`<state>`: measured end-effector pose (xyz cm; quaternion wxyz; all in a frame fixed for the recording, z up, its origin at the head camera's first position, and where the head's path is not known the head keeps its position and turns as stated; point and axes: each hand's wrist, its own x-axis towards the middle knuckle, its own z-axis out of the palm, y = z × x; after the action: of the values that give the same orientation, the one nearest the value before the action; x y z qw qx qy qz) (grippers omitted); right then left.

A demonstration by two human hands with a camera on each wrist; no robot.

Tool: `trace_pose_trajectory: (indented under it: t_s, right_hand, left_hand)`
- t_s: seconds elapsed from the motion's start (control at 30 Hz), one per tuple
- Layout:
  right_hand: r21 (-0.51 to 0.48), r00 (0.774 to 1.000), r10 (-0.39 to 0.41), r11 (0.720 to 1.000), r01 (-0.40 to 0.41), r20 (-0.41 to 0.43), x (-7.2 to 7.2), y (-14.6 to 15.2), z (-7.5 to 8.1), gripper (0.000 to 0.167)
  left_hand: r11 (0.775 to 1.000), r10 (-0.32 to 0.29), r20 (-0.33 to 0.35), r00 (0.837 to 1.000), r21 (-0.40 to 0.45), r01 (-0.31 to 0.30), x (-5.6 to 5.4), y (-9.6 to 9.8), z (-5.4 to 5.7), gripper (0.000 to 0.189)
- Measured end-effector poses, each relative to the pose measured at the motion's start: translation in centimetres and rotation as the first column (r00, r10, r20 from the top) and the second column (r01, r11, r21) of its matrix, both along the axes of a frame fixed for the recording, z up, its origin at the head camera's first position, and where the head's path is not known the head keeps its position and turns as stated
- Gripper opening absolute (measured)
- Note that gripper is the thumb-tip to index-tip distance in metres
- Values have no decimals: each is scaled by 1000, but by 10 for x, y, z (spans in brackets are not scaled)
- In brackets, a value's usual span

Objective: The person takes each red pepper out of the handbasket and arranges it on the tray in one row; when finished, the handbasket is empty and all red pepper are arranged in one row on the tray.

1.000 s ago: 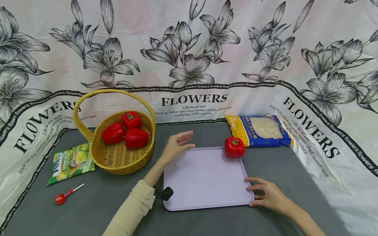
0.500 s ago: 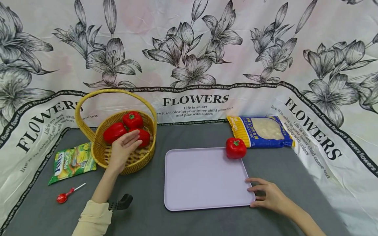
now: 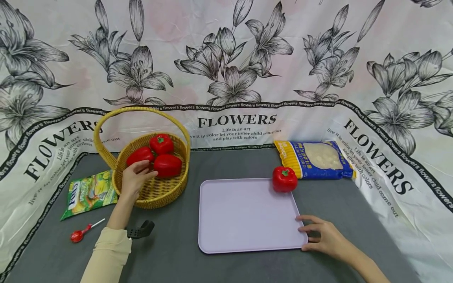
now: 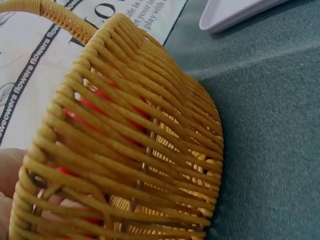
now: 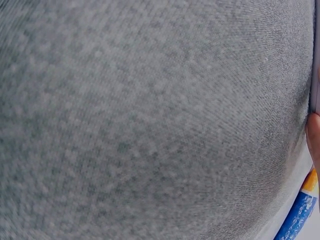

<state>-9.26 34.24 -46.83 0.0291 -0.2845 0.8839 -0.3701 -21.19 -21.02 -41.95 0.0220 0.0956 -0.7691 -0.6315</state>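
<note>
My left hand (image 3: pixel 133 179) reaches over the near rim of the yellow wicker basket (image 3: pixel 155 202). Its fingers overlap the lower edge of the left red bell pepper (image 3: pixel 139 156), and its thumb points toward the right red bell pepper (image 3: pixel 168 165). A third red bell pepper (image 3: pixel 161 144) lies behind these two. In the left wrist view, the basket wall (image 4: pixel 125 130) hides most of the fingers and peppers. My right hand (image 3: pixel 327 237) rests spread fingers along the right edge of the pale lilac tray (image 3: pixel 247 216), with the thumb at its near corner.
Another red bell pepper (image 3: pixel 284 179) sits at the tray's back right corner. Behind it lies a blue and yellow pasta bag (image 3: pixel 315 159). Left of the basket are a green snack bag (image 3: pixel 90 194) and a red lollipop (image 3: pixel 77 236). A flower-print cloth (image 3: pixel 230 51) hangs behind.
My left hand has moved left from the tray to the basket, then lowered toward the peppers. My right hand stays at the tray's edge. The whole view shifts slightly.
</note>
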Motion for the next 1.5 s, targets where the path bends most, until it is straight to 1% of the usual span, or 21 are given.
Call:
trace_pose_trajectory:
  t_s: [0.1, 0.2, 0.23, 0.33, 0.4, 0.53, 0.7, 0.83, 0.9, 1.0, 1.1, 1.23, 1.3, 1.4, 1.47, 1.5]
  right_hand:
    - [-2, 1000, -6, 1000, 6, -5, 0, 0, -1, 42]
    - [1, 1000, -11, 1000, 11, 1, 0, 1, -2, 42]
    - [2, 1000, -13, 1000, 13, 4, 0, 1, -2, 42]
    - [11, 999, -20, 1000, 19, 25, -1, 1, -1, 41]
    - [12, 999, -22, 1000, 21, 33, -1, 1, 0, 41]
    - [5, 999, -21, 1000, 20, 36, 0, 1, 1, 41]
    - [5, 999, -40, 999, 40, 29, 0, 0, 0, 41]
    - [-4, 999, -39, 999, 40, 16, 1, -1, -1, 40]
    - [-12, 999, -33, 999, 33, 11, 1, -1, -1, 40]
    - [-12, 1000, -28, 1000, 28, 9, 1, -1, -1, 41]
    - [-5, 1000, -26, 1000, 26, 14, 1, -1, 0, 42]
    - [4, 999, -37, 999, 37, 20, 1, 0, -2, 42]
    - [6, 999, -36, 999, 36, 20, 1, -1, -2, 42]
    - [4, 999, -33, 999, 33, 19, 1, 0, -3, 42]
    - [4, 999, -33, 999, 32, 23, 2, -1, -3, 42]
    - [6, 999, -34, 999, 34, 24, 2, -1, -2, 42]
  left_hand:
    - [1000, -14, 15, 1000, 18, 14, -4, 1, -2, 49]
    - [998, -39, 15, 999, 45, 39, -7, 3, -4, 33]
    - [998, -50, 11, 999, 49, 49, -8, 3, -5, 30]
    - [995, -83, -29, 996, 51, 85, -8, 5, -6, 26]
    - [994, -100, -57, 993, 29, 102, -9, 6, -7, 28]
    - [994, -108, -99, 989, 12, 109, -12, 7, -9, 37]
    - [987, -163, -142, 976, -16, 163, -13, 8, -7, 48]
    - [982, -189, -172, 967, -35, 186, -15, 8, -7, 62]
    - [977, -212, -172, 962, -50, 206, -16, 8, -8, 67]
    - [965, -258, -156, 953, -82, 248, -18, 8, -9, 68]
    - [951, -296, -122, 947, -131, 281, -20, 8, -9, 68]
    - [936, -328, -78, 941, -163, 312, -21, 8, -10, 71]
    - [932, -347, -82, 934, -139, 334, -22, 7, -11, 70]
    - [926, -376, -95, 922, -78, 369, -24, 6, -13, 67]
    - [917, -399, -92, 912, -64, 394, -25, 4, -14, 66]
    - [912, -409, -83, 909, -76, 404, -25, 4, -14, 67]
